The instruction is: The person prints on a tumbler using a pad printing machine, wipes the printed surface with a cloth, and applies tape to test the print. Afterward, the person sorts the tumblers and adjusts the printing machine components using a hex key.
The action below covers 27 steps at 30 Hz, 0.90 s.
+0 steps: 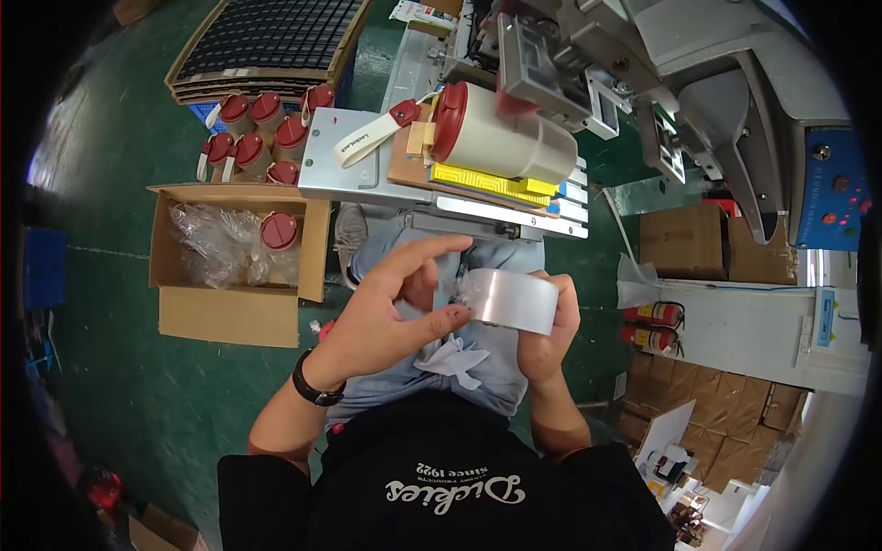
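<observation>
Green workshop floor, brown cartons | right fingers clasp tape roll | left fingers spread

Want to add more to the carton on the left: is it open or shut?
The carton is open: its flaps are folded outward, showing clear plastic and a red-lidded cup inside.

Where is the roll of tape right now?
In the head view, the roll of clear tape is just right of centre, below the large cream cup. The right hand holds it, with the left hand close on its left.
</observation>
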Motion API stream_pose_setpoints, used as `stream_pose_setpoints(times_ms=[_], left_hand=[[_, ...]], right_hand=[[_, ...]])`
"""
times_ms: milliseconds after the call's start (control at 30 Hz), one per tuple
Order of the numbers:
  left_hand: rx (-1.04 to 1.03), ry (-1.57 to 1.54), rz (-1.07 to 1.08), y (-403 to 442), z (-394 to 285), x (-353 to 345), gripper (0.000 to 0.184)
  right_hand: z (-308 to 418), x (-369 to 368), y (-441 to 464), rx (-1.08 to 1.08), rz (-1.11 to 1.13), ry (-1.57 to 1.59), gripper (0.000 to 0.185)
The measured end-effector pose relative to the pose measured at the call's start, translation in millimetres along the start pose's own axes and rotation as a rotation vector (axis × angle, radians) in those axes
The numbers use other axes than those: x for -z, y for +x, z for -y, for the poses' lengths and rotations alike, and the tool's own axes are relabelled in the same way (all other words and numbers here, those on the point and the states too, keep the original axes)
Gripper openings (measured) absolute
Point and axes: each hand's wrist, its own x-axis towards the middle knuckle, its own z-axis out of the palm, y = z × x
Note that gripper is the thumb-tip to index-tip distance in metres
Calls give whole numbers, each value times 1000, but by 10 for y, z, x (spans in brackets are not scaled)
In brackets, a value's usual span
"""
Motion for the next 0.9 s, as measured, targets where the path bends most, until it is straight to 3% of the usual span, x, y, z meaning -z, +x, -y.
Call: stream_pose_setpoints(times_ms=[67,233,433,600,733,900], left_hand=[[201,-122,104,-21,-45,31,48],[-22,-439,86,-95,263,-213,46],[-127,-401,28,-103,395,-249,38],[-102,-526,144,-85,521,-143,29],[-100,-283,7,-78,489,-144,24],[-40,-309,-86,-152,540,-170,26]], right_hand=[[13,17,47,50,35,-50,19],[0,66,61,9,64,-19,19],[42,59,49,-71,26,-55,17],[54,28,76,-87,40,-94,10],[2,18,40,-52,17,-6,8],[-13,2,15,-28,63,84,14]])
